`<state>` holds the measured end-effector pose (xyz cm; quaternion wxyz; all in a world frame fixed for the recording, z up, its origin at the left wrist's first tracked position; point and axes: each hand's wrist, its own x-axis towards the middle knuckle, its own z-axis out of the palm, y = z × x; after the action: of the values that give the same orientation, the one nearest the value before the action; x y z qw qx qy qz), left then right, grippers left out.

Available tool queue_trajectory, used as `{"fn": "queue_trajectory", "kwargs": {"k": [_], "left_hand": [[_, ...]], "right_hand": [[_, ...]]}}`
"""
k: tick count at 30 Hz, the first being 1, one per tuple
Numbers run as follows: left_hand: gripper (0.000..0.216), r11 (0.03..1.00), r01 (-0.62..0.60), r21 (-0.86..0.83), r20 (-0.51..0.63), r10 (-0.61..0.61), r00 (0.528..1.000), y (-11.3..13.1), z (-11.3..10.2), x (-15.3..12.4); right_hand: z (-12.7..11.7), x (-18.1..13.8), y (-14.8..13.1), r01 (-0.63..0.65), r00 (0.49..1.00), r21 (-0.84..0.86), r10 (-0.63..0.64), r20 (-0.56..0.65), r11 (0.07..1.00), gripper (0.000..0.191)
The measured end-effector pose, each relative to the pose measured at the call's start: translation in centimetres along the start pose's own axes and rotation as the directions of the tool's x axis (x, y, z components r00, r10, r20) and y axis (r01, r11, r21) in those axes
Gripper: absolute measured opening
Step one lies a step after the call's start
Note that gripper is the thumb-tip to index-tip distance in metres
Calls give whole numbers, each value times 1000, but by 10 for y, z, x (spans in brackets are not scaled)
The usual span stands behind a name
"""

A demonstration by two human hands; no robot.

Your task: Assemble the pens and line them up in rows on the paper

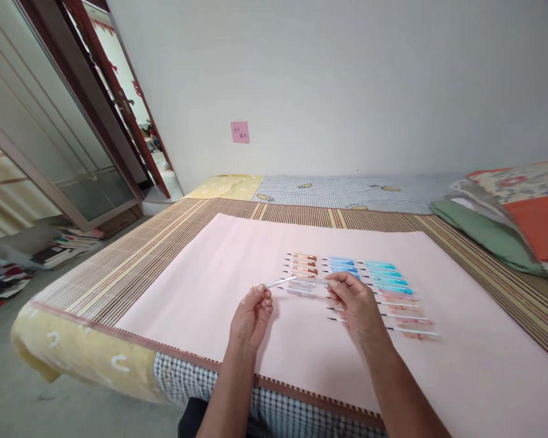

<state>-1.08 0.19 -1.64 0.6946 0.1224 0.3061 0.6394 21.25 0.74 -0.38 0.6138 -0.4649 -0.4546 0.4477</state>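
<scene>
My left hand (254,310) is closed, pinching a slim white pen refill (281,282) that points to the right. Between the thumb and fingers of my right hand (351,301) is a clear pen barrel (320,281), held level; its right end is hidden by the fingers. The refill's right end is close to the barrel, and I cannot tell whether they touch. Beneath my hands lie rows of pen parts with dark tips to the left: brown ones (305,264), blue ones (341,261), teal ones (388,277), pinkish ones (411,319) and greyish clear ones (300,288).
A pale pink sheet (187,280) covers much of the striped mat (164,228) on the bed. Folded bedding (488,237) is piled at the right. A pink note (240,132) sticks to the wall. Books (75,240) lie on the floor at the left, below the glass-panelled door.
</scene>
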Motion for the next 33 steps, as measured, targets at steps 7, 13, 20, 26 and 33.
{"fn": "queue_trajectory", "kwargs": {"k": [7, 13, 20, 26, 33], "left_hand": [[25, 997, -13, 82, -10, 14, 1000, -2, 3, -2], [34, 993, -27, 113, 6, 26, 1000, -2, 4, -2], [36, 988, -36, 152, 24, 32, 999, 1, 2, -2], [39, 984, -31, 178, 31, 26, 999, 1, 4, -4], [37, 984, -35, 175, 49, 26, 998, 2, 6, -5]], "right_hand": [[-2, -2, -11, 72, 997, -103, -69, 32, 992, 22], [-4, -3, -18, 93, 994, -136, -84, 68, 986, 21], [-4, -3, -19, 101, 993, -161, -89, 80, 982, 20], [-2, -4, -12, 106, 990, -165, -88, 113, 981, 19], [3, -6, -15, 116, 989, -168, -98, 114, 979, 20]]}}
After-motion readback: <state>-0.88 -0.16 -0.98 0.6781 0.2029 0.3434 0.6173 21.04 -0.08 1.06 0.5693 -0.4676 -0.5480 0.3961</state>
